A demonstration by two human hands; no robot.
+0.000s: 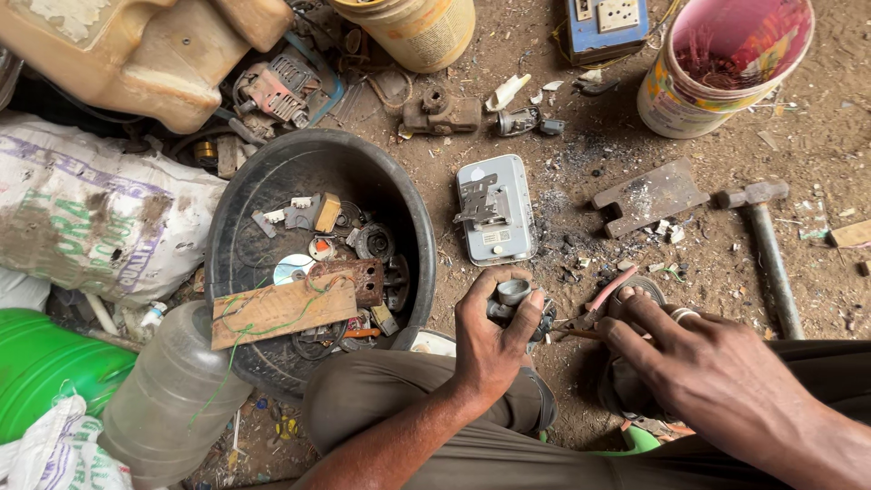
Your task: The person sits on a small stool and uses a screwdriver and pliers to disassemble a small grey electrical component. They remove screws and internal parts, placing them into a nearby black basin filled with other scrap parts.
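My left hand (491, 340) grips a small grey metal part (511, 298) with a round cap, held above my knee. My right hand (703, 363) holds pliers with pink handles (606, 296), their jaws pointing left toward the part. A ring shows on one finger of my right hand. Both hands hover over dirt ground just in front of my legs. The lower part of the metal piece is hidden by my fingers.
A black tub (413, 195) of scrap parts and a circuit board sits left. A grey switch box (496, 210), a metal block (650, 196) and a hammer (768, 245) lie ahead. A pink bucket (676, 100), a clear jug (172, 399) and a sack (91, 213) surround the spot.
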